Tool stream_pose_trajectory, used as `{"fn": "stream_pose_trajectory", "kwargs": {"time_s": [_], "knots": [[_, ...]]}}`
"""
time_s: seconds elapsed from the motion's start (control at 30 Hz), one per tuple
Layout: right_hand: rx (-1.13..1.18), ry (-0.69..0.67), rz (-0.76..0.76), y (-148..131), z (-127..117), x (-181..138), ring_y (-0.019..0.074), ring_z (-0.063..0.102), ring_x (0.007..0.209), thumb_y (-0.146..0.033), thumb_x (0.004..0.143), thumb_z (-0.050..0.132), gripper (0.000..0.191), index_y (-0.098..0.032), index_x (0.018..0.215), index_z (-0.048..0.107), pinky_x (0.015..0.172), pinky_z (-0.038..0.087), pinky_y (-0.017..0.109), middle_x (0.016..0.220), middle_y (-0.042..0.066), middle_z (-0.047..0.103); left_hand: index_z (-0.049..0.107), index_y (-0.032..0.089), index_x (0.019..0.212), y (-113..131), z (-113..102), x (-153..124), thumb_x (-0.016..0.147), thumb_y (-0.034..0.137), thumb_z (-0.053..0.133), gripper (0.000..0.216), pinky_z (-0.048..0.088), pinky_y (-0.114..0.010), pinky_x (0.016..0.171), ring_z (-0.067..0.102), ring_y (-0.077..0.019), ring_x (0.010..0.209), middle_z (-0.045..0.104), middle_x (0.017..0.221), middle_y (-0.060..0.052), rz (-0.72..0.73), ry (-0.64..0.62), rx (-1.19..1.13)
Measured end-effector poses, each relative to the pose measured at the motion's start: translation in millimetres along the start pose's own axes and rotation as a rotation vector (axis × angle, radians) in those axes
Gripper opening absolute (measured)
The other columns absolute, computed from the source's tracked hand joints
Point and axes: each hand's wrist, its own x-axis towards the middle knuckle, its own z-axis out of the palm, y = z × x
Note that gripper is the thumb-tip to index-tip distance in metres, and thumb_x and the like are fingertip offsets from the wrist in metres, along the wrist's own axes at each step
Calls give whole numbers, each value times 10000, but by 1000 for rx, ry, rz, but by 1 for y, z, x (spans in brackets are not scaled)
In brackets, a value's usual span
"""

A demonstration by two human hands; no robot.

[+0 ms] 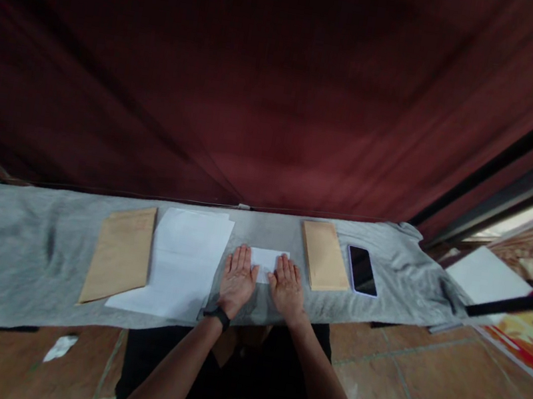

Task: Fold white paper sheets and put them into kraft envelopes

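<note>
Between my two hands lies a small rectangular piece of white paper [267,260], apparently folded, on the grey cloth. My left hand [238,277] rests flat at its left edge, fingers stretched forward and thumb pointing inward. On the opposite edge my right hand [287,288] is laid flat in the same way, its fingers touching the paper. Parts of both side edges are hidden under the hands. Just left of my left hand are large white sheets [185,267]. A brown envelope [325,256] lies beyond my right hand.
A larger brown envelope [121,254] overlaps the white sheets. A phone [362,271] lies right of the smaller envelope. Grey cloth [25,256] covers the narrow table, backed by a dark red curtain [283,94]. A crumpled white scrap [61,348] is on the tiled floor.
</note>
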Motion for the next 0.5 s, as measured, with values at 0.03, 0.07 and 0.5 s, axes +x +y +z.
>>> {"fn": "stream_pose_trajectory", "kwargs": {"time_s": [0.03, 0.07, 0.5], "knots": [[-10, 2, 18, 5, 0, 1, 290, 435, 1431, -353, 1058, 396, 545, -48, 1509, 420, 1165, 341, 460, 1544, 198, 457, 342, 48, 1551, 0, -1, 0, 1020, 349, 318, 610, 201, -482, 1249, 246, -276, 1533, 356, 1607, -177, -5, -2, -5], [-16, 6, 37, 8, 0, 2, 293, 442, 1424, -353, 1056, 399, 546, -46, 1506, 426, 1158, 348, 460, 1539, 204, 463, 347, 45, 1548, 1, -2, 0, 1020, 348, 322, 609, 200, -483, 1250, 246, -278, 1533, 353, 1607, -180, -9, -6, -10], [151, -43, 447, 8, -18, 21, 264, 683, 956, -198, 931, 518, 257, -112, 1118, 672, 847, 497, 347, 1028, 169, 726, 375, 49, 1536, 2, -5, -1, 1032, 370, 292, 603, 227, -489, 1240, 300, -281, 1513, 401, 1578, -192, 4, 50, 36]]}}
